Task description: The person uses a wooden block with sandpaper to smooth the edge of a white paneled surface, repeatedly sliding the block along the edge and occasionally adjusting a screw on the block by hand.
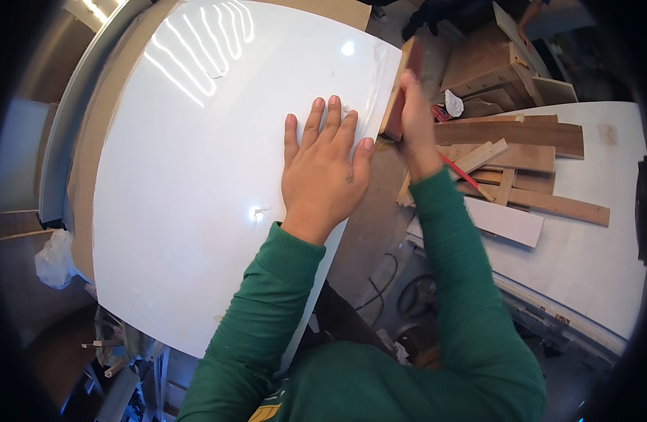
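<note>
A large glossy white panel lies in front of me, with light strips mirrored in its far left part. My left hand rests flat on it near the right edge, fingers spread and holding nothing. At that edge my right hand grips a wooden block with a reddish outer face. The block stands upright against the panel's side edge. My right fingers are partly hidden behind it, and the hand is slightly blurred. Small whitish scraps lie on the panel just beyond my left fingertips.
To the right, a white-topped table bears several wooden strips, a red pencil-like stick and a pale board. A wooden cabinet stands beyond. Cables lie on the floor; a plastic bag hangs at left.
</note>
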A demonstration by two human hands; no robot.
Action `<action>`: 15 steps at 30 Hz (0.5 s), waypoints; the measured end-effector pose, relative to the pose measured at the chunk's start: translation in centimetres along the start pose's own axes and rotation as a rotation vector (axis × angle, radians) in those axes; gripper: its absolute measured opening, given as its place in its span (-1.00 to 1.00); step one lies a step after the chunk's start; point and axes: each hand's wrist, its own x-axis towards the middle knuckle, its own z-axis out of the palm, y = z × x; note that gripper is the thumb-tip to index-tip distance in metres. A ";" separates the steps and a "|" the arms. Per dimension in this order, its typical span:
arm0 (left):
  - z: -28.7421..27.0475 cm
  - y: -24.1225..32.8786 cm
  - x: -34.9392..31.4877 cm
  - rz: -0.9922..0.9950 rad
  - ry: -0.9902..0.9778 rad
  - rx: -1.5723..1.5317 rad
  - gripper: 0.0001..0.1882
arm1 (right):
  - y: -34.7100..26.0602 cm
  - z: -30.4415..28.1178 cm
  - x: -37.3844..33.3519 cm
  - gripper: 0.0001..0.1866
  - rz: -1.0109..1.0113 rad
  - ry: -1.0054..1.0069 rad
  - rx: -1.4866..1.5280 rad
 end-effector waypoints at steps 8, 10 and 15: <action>0.4 1.8 0.5 0.074 0.007 -0.031 -0.49 | -4.1 -3.8 11.2 -0.32 -0.028 0.122 -0.026; 0.6 1.9 0.5 0.077 0.003 -0.031 -0.49 | -4.7 -4.1 13.0 -0.30 -0.021 0.144 -0.009; 0.0 -0.4 -0.2 0.008 0.003 0.032 -0.49 | -0.4 -0.1 1.3 -0.32 -0.017 0.028 -0.048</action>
